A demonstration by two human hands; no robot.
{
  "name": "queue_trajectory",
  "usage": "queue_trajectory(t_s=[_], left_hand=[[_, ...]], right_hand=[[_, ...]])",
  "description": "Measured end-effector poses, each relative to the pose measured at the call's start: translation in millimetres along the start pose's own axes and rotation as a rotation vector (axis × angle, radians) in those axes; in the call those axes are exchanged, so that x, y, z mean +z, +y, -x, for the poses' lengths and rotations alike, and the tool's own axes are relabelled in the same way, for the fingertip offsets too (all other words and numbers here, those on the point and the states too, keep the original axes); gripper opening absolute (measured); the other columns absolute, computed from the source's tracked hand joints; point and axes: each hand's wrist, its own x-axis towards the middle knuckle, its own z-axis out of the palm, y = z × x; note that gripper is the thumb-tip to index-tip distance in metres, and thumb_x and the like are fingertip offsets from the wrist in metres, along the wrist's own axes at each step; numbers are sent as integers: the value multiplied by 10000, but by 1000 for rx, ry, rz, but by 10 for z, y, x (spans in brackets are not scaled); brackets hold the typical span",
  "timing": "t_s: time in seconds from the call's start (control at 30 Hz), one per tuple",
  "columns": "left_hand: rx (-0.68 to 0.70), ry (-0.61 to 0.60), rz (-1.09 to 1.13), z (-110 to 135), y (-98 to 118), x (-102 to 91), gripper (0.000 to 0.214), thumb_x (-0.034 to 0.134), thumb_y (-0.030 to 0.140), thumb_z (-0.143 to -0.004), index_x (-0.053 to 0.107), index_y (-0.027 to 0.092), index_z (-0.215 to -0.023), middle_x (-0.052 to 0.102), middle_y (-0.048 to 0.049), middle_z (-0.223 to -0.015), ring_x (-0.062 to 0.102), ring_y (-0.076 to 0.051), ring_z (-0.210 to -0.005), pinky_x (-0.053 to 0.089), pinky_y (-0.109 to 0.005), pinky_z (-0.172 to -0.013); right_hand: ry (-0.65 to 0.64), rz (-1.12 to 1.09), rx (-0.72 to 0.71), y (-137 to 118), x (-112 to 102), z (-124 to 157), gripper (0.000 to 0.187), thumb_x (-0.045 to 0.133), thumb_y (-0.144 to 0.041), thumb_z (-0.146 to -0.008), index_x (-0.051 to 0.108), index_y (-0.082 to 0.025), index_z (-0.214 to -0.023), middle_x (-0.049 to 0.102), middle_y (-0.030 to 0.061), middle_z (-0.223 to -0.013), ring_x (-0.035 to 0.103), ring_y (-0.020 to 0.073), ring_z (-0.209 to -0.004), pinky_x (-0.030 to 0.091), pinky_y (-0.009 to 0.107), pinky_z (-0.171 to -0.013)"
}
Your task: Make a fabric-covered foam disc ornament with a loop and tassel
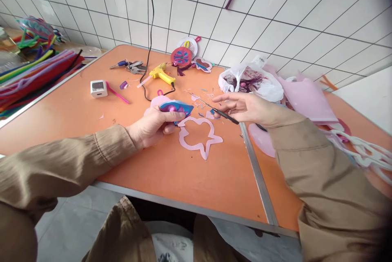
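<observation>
My left hand is closed around a small blue craft piece with shiny pink parts on it, thumb pressed on top. Pale pink sheet shows behind those fingers. My right hand is over the table with a slim, black-handled metal tool, which looks like scissors seen edge-on, its point towards the upper left. The index finger is stretched out, and the handle crosses the other fingers. Between and below the hands lies a pink cut-out outline, flat on the orange table.
A yellow glue gun with a black cord, keys and a white plug adapter lie left of centre. Small scraps litter the middle. A white plastic bag and pink sheets are right; pipe cleaners are far left.
</observation>
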Motion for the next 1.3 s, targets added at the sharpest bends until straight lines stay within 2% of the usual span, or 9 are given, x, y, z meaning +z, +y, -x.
queue_trajectory(t_s=[0.1,0.23,0.37,0.43,0.6,0.8,0.9,1.03,1.3], left_hand=[[11,-10,3,-4,9,-5,175,810,56,-632,653,97,-697,513,18,-609,361,-24,-469,242,-140,-386],[20,-45,-5,-15,15,-24,197,836,87,-621,650,98,-683,491,30,-587,339,-12,-444,223,-150,-395],[35,-58,-5,-22,11,-47,216,851,100,-609,652,99,-692,490,32,-595,336,-10,-451,208,-159,-402],[44,-69,-6,-19,14,-51,223,853,101,-605,646,101,-688,487,33,-594,337,-11,-457,199,-162,-404],[61,-95,-34,-7,36,-45,234,859,146,-602,645,102,-687,460,47,-568,299,-6,-441,173,-172,-407],[103,-88,-65,-17,27,-39,217,841,141,-596,696,92,-750,510,21,-632,326,-20,-483,172,-184,-414],[113,-89,-70,-17,20,-36,207,830,131,-590,703,95,-749,506,23,-634,317,-22,-487,170,-190,-416],[117,-99,-89,-14,19,-35,184,825,142,-603,697,101,-729,482,30,-621,318,-27,-494,163,-194,-420],[86,-50,-87,-10,6,-12,212,841,105,-550,691,102,-700,460,32,-620,303,-37,-519,154,-202,-424]], right_hand=[[3,-108,-98,-79,149,53,622,813,-407,-699,591,-247,-1257,702,52,-936,669,215,-907,512,349,-775],[-83,-92,-268,-148,263,89,644,866,-568,-623,629,-288,-1151,666,58,-992,643,254,-987,516,342,-744],[-109,-52,-375,-174,315,112,573,700,-737,-751,635,-260,-1062,647,64,-972,644,244,-929,521,380,-827],[-83,40,-369,-188,353,135,547,665,-721,-796,640,-244,-1064,624,54,-941,624,223,-888,506,375,-829],[-29,320,-360,-243,427,168,490,718,-632,-777,687,-218,-1038,591,37,-881,564,208,-829,454,367,-817],[5,454,-313,-369,533,196,320,768,-496,-744,645,-202,-778,508,-4,-735,480,161,-689,405,308,-676],[32,488,-275,-424,606,218,392,756,-482,-764,507,-207,-638,432,-26,-664,422,136,-635,350,287,-620],[66,456,-265,-430,666,224,522,703,-581,-788,379,-217,-601,390,-32,-635,379,124,-609,302,285,-587],[61,462,-263,-433,677,241,543,719,-592,-785,390,-212,-579,388,-38,-602,339,116,-593,292,285,-572]])
